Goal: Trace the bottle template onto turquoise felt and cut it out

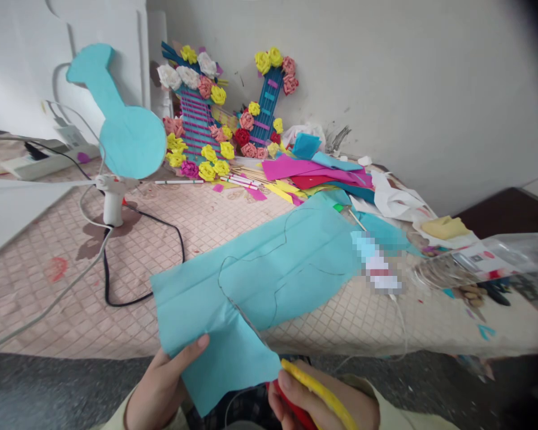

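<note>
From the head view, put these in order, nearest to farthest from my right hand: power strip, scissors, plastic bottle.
1. Scissors: in the right hand, at the bottom of the view.
2. Plastic bottle: off to the right.
3. Power strip: far left, toward the back.

The paper sheet [255,280] was light blue with dark lines. The scissors handles [318,389] were yellow and red. The tablecloth [215,224] was pale pink, diamond-patterned.
</note>
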Tool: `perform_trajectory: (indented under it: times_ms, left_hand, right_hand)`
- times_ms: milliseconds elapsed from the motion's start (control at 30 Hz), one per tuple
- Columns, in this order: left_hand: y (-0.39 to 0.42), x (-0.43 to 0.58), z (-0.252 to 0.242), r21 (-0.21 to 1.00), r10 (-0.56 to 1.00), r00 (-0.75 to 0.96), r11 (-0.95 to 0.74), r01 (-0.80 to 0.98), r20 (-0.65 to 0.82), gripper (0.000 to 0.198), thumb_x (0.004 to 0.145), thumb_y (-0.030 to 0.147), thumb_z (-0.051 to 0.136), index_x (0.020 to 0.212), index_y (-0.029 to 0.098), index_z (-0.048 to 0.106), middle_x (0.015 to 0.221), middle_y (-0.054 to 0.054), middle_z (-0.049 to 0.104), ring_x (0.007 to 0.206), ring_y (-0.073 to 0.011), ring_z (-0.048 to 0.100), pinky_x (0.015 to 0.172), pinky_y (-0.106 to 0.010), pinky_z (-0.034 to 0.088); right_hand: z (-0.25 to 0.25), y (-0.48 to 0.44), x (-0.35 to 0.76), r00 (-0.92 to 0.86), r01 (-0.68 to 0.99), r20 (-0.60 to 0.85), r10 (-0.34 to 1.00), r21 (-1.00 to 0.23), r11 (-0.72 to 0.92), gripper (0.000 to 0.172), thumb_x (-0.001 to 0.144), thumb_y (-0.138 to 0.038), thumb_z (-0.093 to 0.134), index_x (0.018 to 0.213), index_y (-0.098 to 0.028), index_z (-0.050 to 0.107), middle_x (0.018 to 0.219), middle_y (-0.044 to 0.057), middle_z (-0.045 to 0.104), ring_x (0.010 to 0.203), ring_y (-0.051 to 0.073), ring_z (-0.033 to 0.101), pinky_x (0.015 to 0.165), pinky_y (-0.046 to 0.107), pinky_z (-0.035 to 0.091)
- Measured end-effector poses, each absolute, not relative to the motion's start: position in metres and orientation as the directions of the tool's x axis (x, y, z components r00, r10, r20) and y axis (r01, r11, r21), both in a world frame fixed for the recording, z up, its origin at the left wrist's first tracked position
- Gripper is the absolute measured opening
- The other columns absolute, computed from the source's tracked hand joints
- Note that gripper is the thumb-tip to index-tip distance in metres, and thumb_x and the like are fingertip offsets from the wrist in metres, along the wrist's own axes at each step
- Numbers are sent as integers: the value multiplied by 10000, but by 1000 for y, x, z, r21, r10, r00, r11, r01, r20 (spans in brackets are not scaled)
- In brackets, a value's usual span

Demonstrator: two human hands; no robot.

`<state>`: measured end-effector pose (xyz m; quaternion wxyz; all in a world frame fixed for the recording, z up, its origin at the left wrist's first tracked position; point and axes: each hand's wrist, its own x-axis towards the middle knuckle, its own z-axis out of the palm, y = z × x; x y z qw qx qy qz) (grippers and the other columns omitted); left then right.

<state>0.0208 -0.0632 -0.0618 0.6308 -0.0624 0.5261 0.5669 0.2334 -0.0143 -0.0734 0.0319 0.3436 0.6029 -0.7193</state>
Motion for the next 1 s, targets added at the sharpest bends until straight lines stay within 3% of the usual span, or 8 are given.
perform_trajectory:
  times_ms: [400, 567, 833, 1000]
  left_hand:
    - [-66, 17, -64, 496, 676, -174, 318, -808, -716, 722, 605, 139, 705, 1269, 216, 429, 1028, -70, 666, 1032, -311, 549, 872, -392, 466]
    - [-70, 11, -70, 400, 709, -116, 249, -882, -696, 623, 639, 231, 658, 1235, 251, 477, 1058, -36, 655, 1099, -307, 498, 920, -379, 431]
    - [-64, 7, -74, 386, 703, -101, 259, -885, -704, 523, 761, 272, 562, 1268, 236, 439, 1082, -42, 642, 1128, -272, 478, 964, -373, 387]
    - [-60, 10, -68, 385, 689, -113, 255, -887, -716, 551, 753, 269, 580, 1279, 232, 420, 1098, -39, 633, 1106, -271, 498, 962, -369, 395]
  right_hand:
    - [-71, -14, 234, -755, 465, -541, 369, -840, -280, 668, 792, -687, 192, 635, -115, 498, 529, -2, 474, 443, 30, 410, 416, 122, 295]
    - [-73, -14, 233, -755, 468, -554, 350, -830, -303, 667, 787, -693, 186, 641, -118, 492, 530, -7, 470, 435, 28, 405, 401, 117, 289]
    - [-77, -13, 233, -763, 451, -551, 338, -828, -333, 672, 778, -698, 215, 636, -108, 501, 520, -6, 465, 429, 26, 404, 390, 115, 284]
    - [-76, -14, 232, -756, 453, -555, 348, -827, -334, 680, 760, -716, 234, 628, -106, 504, 513, -5, 465, 419, 24, 397, 375, 113, 271]
